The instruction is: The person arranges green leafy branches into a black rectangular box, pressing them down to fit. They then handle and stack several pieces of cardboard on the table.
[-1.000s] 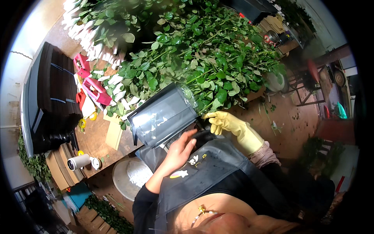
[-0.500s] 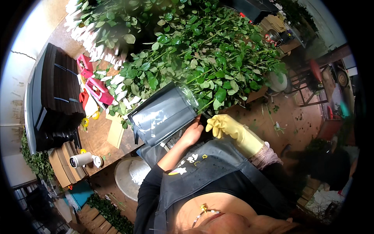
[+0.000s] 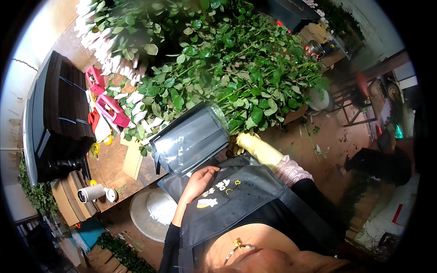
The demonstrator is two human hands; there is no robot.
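A dark grey wrapping sleeve (image 3: 189, 143) with a clear plastic edge lies slanted at the table's front, its right end against leafy stems (image 3: 255, 86). Just below it is my bare left hand (image 3: 200, 181), at the top of my dark apron (image 3: 236, 182). Its fingers are drawn together; whatever they may hold is hidden. My right hand (image 3: 248, 143), in a pale yellow rubber glove, is by the sleeve's lower right corner. The gloved fingers curl downward in shadow, and their grip cannot be made out.
Pink-white wrapped flower heads (image 3: 102, 43) lie far left. Pink plastic holders (image 3: 111, 110), yellow tape rolls (image 3: 95, 148) and a stack of dark sleeves (image 3: 68, 98) are on the left. A white cup (image 3: 91, 193) lies near the table edge, above a round bin (image 3: 143, 216). Another person (image 3: 382, 159) is at right.
My left hand has moved from the sleeve's right end down and left to the apron's top. My gloved hand has moved left and slightly down, toward the sleeve's corner. The view has shifted slightly.
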